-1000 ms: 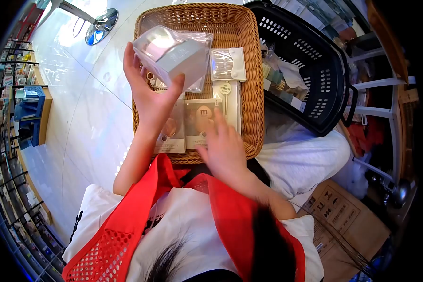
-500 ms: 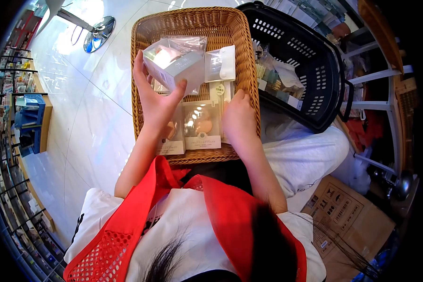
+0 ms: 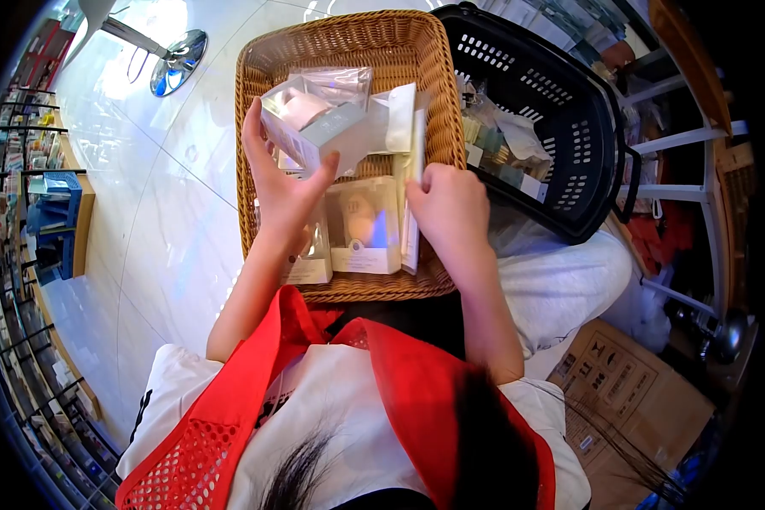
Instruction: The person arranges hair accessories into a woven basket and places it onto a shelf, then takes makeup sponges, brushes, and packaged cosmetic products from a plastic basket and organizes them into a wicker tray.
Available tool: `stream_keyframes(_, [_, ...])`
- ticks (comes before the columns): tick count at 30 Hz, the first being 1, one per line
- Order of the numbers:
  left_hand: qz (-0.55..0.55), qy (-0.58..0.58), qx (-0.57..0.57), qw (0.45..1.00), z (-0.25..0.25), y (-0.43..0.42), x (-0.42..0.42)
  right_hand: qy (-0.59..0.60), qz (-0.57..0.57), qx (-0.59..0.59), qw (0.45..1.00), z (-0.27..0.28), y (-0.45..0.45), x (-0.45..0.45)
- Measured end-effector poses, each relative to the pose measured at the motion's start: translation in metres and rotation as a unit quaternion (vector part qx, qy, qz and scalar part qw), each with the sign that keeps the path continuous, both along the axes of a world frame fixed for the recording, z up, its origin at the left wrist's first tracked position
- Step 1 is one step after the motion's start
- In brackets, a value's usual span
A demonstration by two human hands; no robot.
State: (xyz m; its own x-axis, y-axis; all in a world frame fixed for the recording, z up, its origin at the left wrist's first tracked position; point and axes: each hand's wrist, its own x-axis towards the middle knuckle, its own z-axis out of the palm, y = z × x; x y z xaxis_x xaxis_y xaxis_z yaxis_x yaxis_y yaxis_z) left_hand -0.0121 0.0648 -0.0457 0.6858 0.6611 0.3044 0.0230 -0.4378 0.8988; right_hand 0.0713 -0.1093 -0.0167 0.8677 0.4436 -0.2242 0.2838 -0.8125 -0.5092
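Between the thumb and fingers of my left hand is a tilted box with a clear window and something pale pink inside. It is held above other packs in a wicker basket. My right hand is closed, its fingertips on a long slim white package standing on edge along the basket's right side. Near the basket's front is a clear-fronted box with a peach-coloured, sponge-like item. A similar box is partly hidden by my left wrist. A white flap pouch lies farther back.
A black plastic basket with small packaged goods stands against the wicker basket's right. Shelves of goods line the left, and a shelving frame is at right. A cardboard box lies at lower right. A chrome stool base stands at upper left.
My right hand has moved slightly right and up, and the slim package under it has turned onto its edge. The flap pouch has shifted. My left hand still holds the box, tilted slightly differently.
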Motion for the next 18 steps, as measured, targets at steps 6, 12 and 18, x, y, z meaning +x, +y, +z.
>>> stream_keyframes(6, [0.003,-0.007,0.0,1.0,-0.005,0.005,-0.001,-0.09,-0.035,0.035,0.995,0.046,-0.02,0.024])
stream_keyframes(12, [0.039,-0.106,-0.075,0.991,0.007,0.004,-0.004,-0.074,0.001,0.235,0.969,0.031,0.014,0.096])
stream_keyframes(18, [0.136,-0.12,0.105,0.978,0.018,0.012,-0.015,0.303,-0.043,0.402,0.863,-0.01,0.082,0.1])
